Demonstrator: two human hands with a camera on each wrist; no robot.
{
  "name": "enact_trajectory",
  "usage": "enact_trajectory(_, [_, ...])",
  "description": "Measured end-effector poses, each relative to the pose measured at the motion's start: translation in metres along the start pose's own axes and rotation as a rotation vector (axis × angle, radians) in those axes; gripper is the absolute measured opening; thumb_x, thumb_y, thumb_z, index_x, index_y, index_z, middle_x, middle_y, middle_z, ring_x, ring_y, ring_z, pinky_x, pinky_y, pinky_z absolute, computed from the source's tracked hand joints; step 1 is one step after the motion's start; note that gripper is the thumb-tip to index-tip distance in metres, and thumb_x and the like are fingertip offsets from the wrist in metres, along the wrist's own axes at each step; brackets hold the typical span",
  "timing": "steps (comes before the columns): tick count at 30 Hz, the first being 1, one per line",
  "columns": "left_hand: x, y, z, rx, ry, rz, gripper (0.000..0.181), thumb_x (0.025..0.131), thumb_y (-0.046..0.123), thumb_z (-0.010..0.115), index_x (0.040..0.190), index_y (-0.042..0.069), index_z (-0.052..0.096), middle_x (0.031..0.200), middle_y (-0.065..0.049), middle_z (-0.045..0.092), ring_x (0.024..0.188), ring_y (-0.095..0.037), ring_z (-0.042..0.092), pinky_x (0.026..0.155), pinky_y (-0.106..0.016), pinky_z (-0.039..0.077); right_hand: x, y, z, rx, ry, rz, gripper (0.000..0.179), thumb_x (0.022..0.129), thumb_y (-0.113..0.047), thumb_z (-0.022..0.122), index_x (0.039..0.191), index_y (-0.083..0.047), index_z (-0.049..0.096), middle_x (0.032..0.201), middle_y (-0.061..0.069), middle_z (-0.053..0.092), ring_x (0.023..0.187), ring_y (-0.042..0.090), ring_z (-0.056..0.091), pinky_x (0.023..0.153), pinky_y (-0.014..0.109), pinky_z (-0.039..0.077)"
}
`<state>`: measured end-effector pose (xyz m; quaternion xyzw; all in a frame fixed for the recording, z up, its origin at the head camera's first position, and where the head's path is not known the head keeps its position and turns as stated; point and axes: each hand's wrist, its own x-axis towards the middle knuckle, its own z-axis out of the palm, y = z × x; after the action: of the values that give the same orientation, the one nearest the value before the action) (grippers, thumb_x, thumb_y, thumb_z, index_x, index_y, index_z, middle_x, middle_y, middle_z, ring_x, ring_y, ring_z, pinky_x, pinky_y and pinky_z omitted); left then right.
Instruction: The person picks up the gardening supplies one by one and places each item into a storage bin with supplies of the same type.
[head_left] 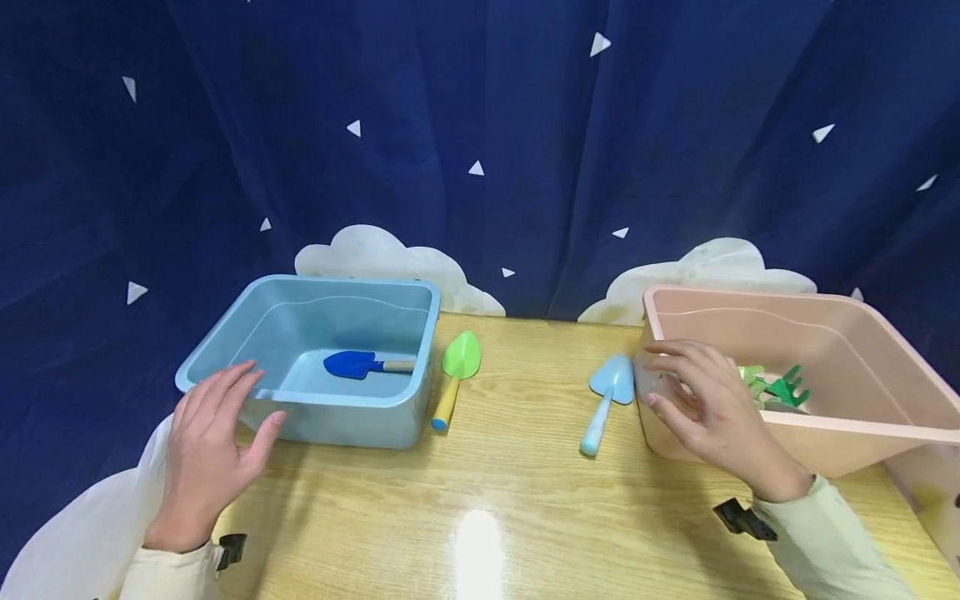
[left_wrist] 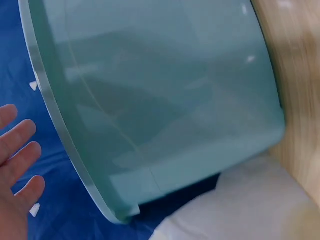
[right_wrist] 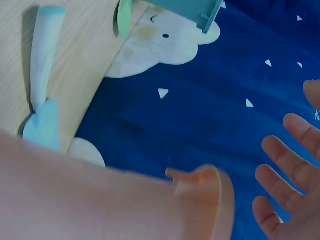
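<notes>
My left hand (head_left: 210,442) is at the near left corner of a blue bin (head_left: 315,412), its fingers spread and holding nothing. Inside that bin lies a dark blue toy trowel (head_left: 351,364) with a pale handle. My right hand (head_left: 708,408) hovers over the left side of a pink bin (head_left: 840,450), fingers loosely bent around nothing. Green toy pieces, one a small rake (head_left: 789,387), lie in the pink bin, partly hidden by that hand. Between the bins rest a green trowel (head_left: 461,357) with a yellow handle and a light blue trowel (head_left: 613,379).
The bins stand apart on a wooden table (head_left: 525,467). Behind them hangs a dark blue curtain (head_left: 517,100) with white triangles and cloud shapes. A black strap piece (head_left: 745,521) sits at the right wrist.
</notes>
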<state>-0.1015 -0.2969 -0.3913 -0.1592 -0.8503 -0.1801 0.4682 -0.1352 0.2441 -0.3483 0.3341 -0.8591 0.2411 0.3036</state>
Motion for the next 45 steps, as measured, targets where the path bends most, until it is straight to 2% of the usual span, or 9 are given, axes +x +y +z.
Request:
enact_trajectory(4, [-0.001, -0.008, -0.003, 0.010, -0.003, -0.023, 0.057, 0.082, 0.049, 0.055, 0.111, 0.001, 0.064, 0.117, -0.017, 0.062, 0.108, -0.038, 0.052, 0.096, -0.050, 0.034, 0.003, -0.003, 0.008, 0.011, -0.042, 0.020, 0.034, 0.075, -0.019, 0.068, 0.109, -0.015, 0.063, 0.122, 0.006, 0.059, 0.118, 0.021, 0.048, 0.103, 0.027, 0.026])
enact_trajectory(9, [-0.003, -0.015, -0.007, 0.024, -0.024, -0.050, 0.054, 0.082, 0.046, 0.057, 0.113, 0.002, 0.063, 0.120, -0.015, 0.061, 0.111, -0.037, 0.051, 0.100, -0.049, 0.033, 0.004, -0.005, 0.019, 0.016, -0.077, 0.021, 0.032, 0.074, -0.017, 0.068, 0.106, -0.016, 0.062, 0.122, 0.005, 0.058, 0.116, 0.021, 0.048, 0.098, 0.030, 0.028])
enact_trajectory(19, [-0.008, -0.027, -0.008, 0.036, -0.041, -0.061, 0.059, 0.081, 0.050, 0.056, 0.117, 0.003, 0.061, 0.124, -0.015, 0.058, 0.112, -0.037, 0.050, 0.103, -0.046, 0.032, 0.004, -0.013, 0.039, 0.031, -0.123, 0.017, 0.031, 0.076, -0.019, 0.069, 0.106, -0.021, 0.060, 0.123, -0.001, 0.055, 0.115, 0.019, 0.048, 0.091, 0.037, 0.031])
enact_trajectory(27, [-0.012, -0.039, -0.003, 0.034, -0.071, -0.094, 0.065, 0.080, 0.056, 0.054, 0.118, 0.004, 0.060, 0.128, -0.015, 0.056, 0.115, -0.039, 0.048, 0.104, -0.049, 0.029, 0.006, -0.019, 0.056, 0.022, -0.178, 0.037, 0.031, 0.080, -0.025, 0.066, 0.110, -0.021, 0.058, 0.127, -0.003, 0.052, 0.118, 0.018, 0.046, 0.096, 0.040, 0.030])
enact_trajectory(33, [-0.016, -0.042, 0.000, 0.025, -0.064, -0.092, 0.071, 0.078, 0.062, 0.052, 0.116, 0.004, 0.061, 0.126, -0.016, 0.057, 0.114, -0.039, 0.048, 0.104, -0.049, 0.029, 0.009, -0.025, 0.067, 0.058, -0.160, 0.010, 0.034, 0.078, -0.023, 0.067, 0.110, -0.017, 0.059, 0.126, 0.001, 0.054, 0.115, 0.019, 0.048, 0.092, 0.040, 0.032])
enact_trajectory(41, [-0.015, -0.042, 0.004, 0.020, -0.080, -0.084, 0.072, 0.078, 0.063, 0.051, 0.117, 0.003, 0.060, 0.125, -0.017, 0.056, 0.114, -0.039, 0.048, 0.100, -0.053, 0.029, 0.015, -0.037, 0.081, 0.101, -0.172, 0.033, 0.035, 0.081, -0.025, 0.065, 0.113, -0.016, 0.056, 0.126, 0.003, 0.054, 0.119, 0.018, 0.046, 0.097, 0.040, 0.031])
enact_trajectory(45, [-0.015, -0.037, 0.010, 0.023, -0.084, -0.052, 0.075, 0.076, 0.065, 0.051, 0.118, 0.003, 0.060, 0.125, -0.016, 0.057, 0.115, -0.037, 0.048, 0.101, -0.054, 0.029, 0.017, -0.047, 0.095, 0.127, -0.165, 0.055, 0.038, 0.081, -0.026, 0.064, 0.116, -0.015, 0.055, 0.128, 0.003, 0.053, 0.121, 0.019, 0.045, 0.099, 0.041, 0.031])
